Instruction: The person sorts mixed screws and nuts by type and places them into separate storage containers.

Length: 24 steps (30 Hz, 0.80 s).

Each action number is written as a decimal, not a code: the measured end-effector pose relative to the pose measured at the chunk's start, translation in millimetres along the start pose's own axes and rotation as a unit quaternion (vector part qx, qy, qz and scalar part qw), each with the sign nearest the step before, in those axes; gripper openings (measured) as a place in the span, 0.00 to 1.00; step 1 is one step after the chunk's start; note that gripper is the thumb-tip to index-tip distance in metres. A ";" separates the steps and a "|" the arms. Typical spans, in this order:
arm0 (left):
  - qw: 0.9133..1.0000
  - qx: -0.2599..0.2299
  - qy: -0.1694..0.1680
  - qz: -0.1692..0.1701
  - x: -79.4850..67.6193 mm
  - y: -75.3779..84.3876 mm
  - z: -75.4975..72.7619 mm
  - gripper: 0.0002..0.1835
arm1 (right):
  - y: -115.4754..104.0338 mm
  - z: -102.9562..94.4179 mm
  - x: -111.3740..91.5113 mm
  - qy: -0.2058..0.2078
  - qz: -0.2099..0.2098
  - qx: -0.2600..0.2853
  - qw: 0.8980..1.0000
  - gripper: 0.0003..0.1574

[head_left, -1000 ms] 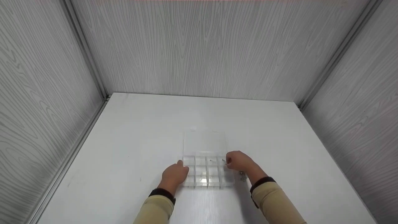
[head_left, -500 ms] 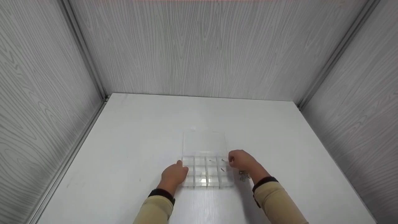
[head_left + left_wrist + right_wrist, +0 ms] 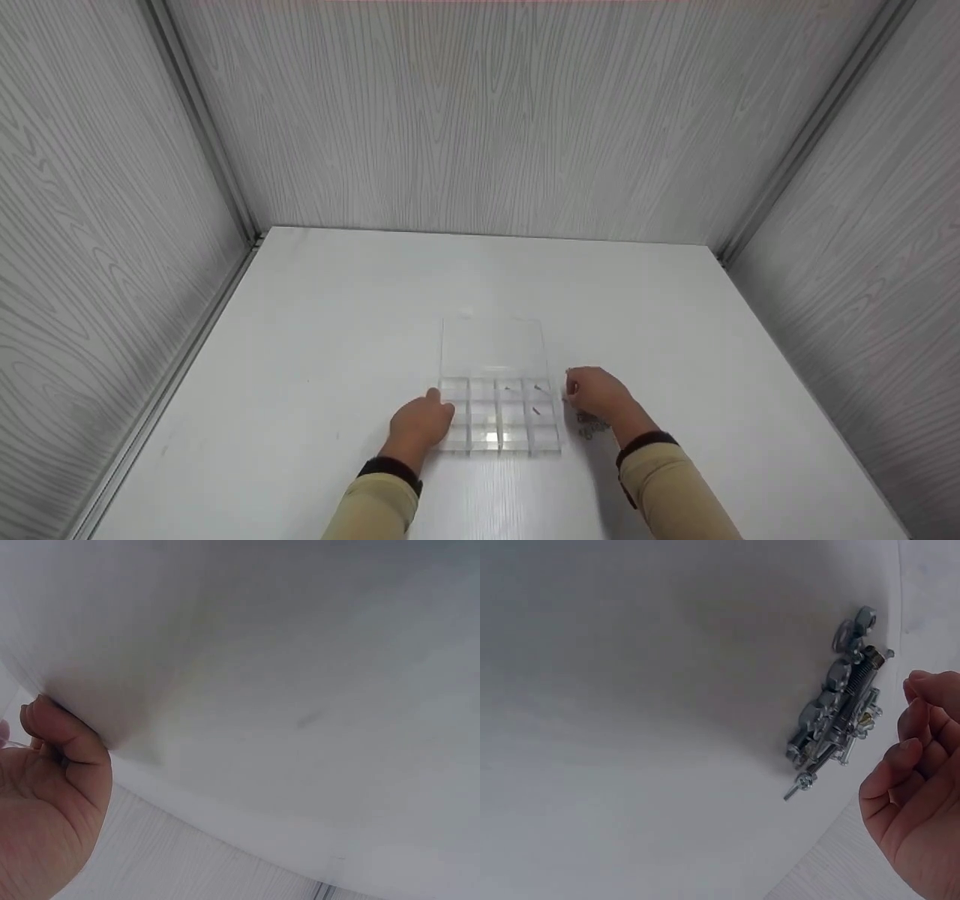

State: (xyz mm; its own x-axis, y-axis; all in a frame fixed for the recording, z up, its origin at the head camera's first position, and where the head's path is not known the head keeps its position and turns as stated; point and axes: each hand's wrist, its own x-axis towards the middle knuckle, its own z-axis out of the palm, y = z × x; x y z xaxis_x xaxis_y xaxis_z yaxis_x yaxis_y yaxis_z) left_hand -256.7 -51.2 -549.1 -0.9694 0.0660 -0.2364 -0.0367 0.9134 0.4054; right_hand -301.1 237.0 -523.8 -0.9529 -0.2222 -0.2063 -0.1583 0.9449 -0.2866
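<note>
A clear plastic compartment box (image 3: 499, 453) lies on the white table with its lid (image 3: 492, 345) folded back away from me. My left hand (image 3: 421, 420) grips its left side, thumb on the edge; in the left wrist view the fingers (image 3: 64, 727) curl in at a thin clear edge. Small screws (image 3: 536, 410) lie in a few compartments on the right. Just right of the box hovers my right hand (image 3: 602, 395), fingers loosely bent and nothing seen between them. Beside that hand is a pile of metal nuts and bolts (image 3: 840, 709), partly hidden under the wrist in the head view.
The white table (image 3: 300, 337) stretches out around the box. Grey wood-grain panels stand at the back (image 3: 480, 120), the left (image 3: 97, 225) and the right (image 3: 855, 225).
A small screw has come into view in a right-hand compartment. My right hand has drawn back rightward off the box, toward the pile. My left hand stays at the box's side.
</note>
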 end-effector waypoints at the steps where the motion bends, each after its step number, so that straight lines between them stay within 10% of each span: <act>1: 1.000 -0.001 0.001 0.000 -0.4 0.0 0.4 0.29 | 0.1 2.7 0.2 -0.002 0.001 -0.005 1.000 0.02; 24: 1.000 -0.003 -0.001 -0.003 -4.4 0.1 -4.8 0.30 | -8.6 9.4 2.7 0.002 0.010 -0.057 0.998 0.06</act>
State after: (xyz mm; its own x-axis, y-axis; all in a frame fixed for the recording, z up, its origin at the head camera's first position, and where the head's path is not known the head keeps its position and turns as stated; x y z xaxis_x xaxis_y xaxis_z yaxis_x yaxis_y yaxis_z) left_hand -253.6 -53.3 -543.8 -0.9689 0.0613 -0.2397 -0.0438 0.9111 0.4099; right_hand -299.9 225.9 -530.6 -0.9574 -0.2018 -0.2065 -0.1671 0.9705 -0.1737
